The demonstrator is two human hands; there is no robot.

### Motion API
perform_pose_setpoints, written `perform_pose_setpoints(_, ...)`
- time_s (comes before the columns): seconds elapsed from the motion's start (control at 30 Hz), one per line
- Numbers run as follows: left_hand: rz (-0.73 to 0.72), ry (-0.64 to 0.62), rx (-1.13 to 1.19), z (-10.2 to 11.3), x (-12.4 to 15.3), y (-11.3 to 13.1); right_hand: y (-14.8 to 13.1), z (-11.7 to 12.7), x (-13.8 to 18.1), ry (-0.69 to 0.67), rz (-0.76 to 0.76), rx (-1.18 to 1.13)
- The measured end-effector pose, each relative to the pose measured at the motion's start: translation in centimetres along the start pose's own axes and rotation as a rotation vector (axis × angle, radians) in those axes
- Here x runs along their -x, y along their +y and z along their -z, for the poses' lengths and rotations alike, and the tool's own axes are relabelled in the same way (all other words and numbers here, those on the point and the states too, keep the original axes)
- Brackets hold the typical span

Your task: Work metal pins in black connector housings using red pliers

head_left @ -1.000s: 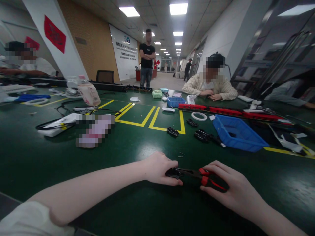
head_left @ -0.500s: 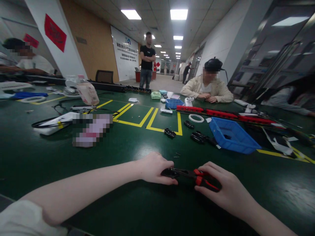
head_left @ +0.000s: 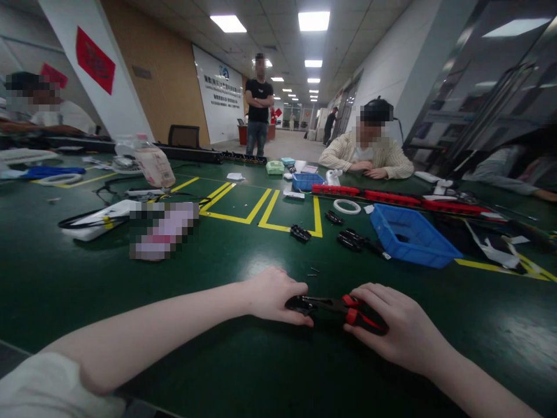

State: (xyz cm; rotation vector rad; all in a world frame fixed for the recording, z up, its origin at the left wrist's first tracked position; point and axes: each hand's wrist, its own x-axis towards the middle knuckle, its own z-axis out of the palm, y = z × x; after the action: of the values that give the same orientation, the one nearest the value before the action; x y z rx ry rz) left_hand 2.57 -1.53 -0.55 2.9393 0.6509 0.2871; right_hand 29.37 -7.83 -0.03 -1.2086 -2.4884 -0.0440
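My right hand [head_left: 391, 319] is closed round the red and black handles of a pair of pliers [head_left: 353, 314], low over the green table. The pliers point left, and their jaws meet a small black part [head_left: 300, 305]. Thumb and fingers of my left hand [head_left: 276, 299] pinch that part; its exact kind is hard to make out. Just beyond the pliers lie two thin metal pins [head_left: 313, 273]. Farther off are similar black parts, one [head_left: 300, 233] on the yellow tape and a darker cluster [head_left: 351, 239] beside it.
A blue bin [head_left: 411, 235] stands at the right, near a white ring [head_left: 347, 206] and a long red strip [head_left: 391, 200]. At the left are a bottle [head_left: 154, 162] and a blurred-out pinkish object [head_left: 167, 232]. A person [head_left: 368, 151] sits across the table; another [head_left: 259, 104] stands behind.
Both hands keep their hold on the black part and the pliers. The pliers' handles look spread slightly wider, and the view has shifted a little.
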Motion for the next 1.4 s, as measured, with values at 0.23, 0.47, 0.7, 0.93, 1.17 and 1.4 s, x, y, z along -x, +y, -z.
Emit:
perform_pose_setpoints(0.23, -0.004, -0.013, 0.002, 0.0, 0.0, 0.0, 0.2, 0.4, -0.2, 0.061, 0.086, 0.113)
perform_pose_setpoints(0.47, -0.024, 0.003, 0.011, -0.2, 0.0, -0.1, 0.4, 0.0, -0.1, 0.053, 0.087, 0.121)
perform_pose_setpoints(0.7, -0.041, 0.008, 0.033, 0.0, 0.1, -0.2, 0.0, 0.0, -0.1, 0.04, 0.059, 0.088)
perform_pose_setpoints(0.93, -0.054, 0.012, 0.068, 0.1, 0.0, -0.3, 0.6, -0.3, 0.0, 0.049, 0.02, 0.069)
perform_pose_setpoints(1.17, -0.059, 0.006, 0.057, 0.2, 0.1, -0.3, 1.7, -0.1, 0.3, 0.0, 0.014, 0.058)
perform_pose_setpoints(1.4, -0.073, 0.017, 0.067, 0.0, 0.1, -0.3, 1.0, 0.1, 0.3, -0.029, -0.008, -0.007)
